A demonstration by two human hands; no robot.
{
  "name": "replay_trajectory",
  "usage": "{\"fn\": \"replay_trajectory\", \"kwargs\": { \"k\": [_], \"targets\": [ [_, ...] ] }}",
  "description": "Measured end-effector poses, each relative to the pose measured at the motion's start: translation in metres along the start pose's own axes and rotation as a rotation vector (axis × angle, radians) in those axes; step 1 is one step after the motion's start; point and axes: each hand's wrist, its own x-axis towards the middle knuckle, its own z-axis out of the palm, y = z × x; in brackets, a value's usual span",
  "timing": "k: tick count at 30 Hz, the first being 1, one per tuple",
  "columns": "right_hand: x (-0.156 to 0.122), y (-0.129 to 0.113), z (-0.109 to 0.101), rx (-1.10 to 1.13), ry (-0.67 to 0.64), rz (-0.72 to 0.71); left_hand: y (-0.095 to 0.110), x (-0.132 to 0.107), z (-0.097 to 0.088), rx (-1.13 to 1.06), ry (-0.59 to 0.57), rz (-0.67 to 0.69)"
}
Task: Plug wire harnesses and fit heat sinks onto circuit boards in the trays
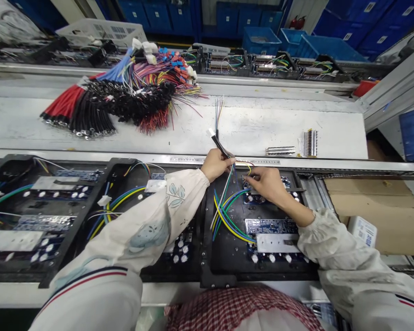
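Note:
My left hand (215,163) is closed round a thin bundle of coloured wires (218,120) with a black sleeve; the free wire ends stick up over the white bench. My right hand (267,182) pinches a small yellow-and-white wire end just above the blue circuit board (276,225) in the black tray (224,257) in front of me. Yellow, green, blue and white wires (227,216) curve down from both hands across that tray.
Two more black trays with boards and wiring (44,207) sit to the left. A large heap of red, black and coloured wire harnesses (124,96) lies on the white bench (279,126). Small metal parts (308,142) lie at its right. Blue bins (262,39) stand behind; a cardboard box (376,216) lies at right.

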Motion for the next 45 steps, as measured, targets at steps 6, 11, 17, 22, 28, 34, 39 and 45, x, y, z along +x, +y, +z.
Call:
{"fn": "replay_trajectory", "kwargs": {
  "k": [6, 11, 17, 22, 28, 34, 39, 45],
  "targets": [
    [-0.001, 0.001, 0.0, 0.025, 0.013, 0.022, 0.0, 0.0, 0.001, 0.008, 0.005, 0.002],
    [0.0, 0.0, 0.001, 0.011, -0.001, 0.031, 0.001, 0.0, 0.001, 0.007, 0.005, 0.002],
    [-0.006, -0.008, -0.013, -0.076, -0.111, 0.04, 0.001, 0.0, 0.001, -0.007, 0.014, 0.004],
    [-0.016, -0.02, -0.021, 0.193, -0.362, 0.014, 0.0, 0.0, 0.002, -0.021, 0.035, 0.008],
    [0.002, -0.006, -0.004, 0.12, -0.016, 0.078, 0.001, 0.0, 0.002, -0.003, 0.029, -0.005],
    [0.003, 0.0, 0.001, 0.072, -0.01, 0.074, 0.001, 0.0, 0.002, 0.01, 0.031, -0.009],
    [0.005, -0.001, 0.003, 0.057, -0.042, 0.094, 0.001, -0.001, 0.002, 0.004, 0.025, -0.014],
    [0.002, -0.007, -0.008, -0.05, -0.104, 0.093, 0.001, 0.0, 0.002, -0.008, 0.038, -0.021]
  ]
}}
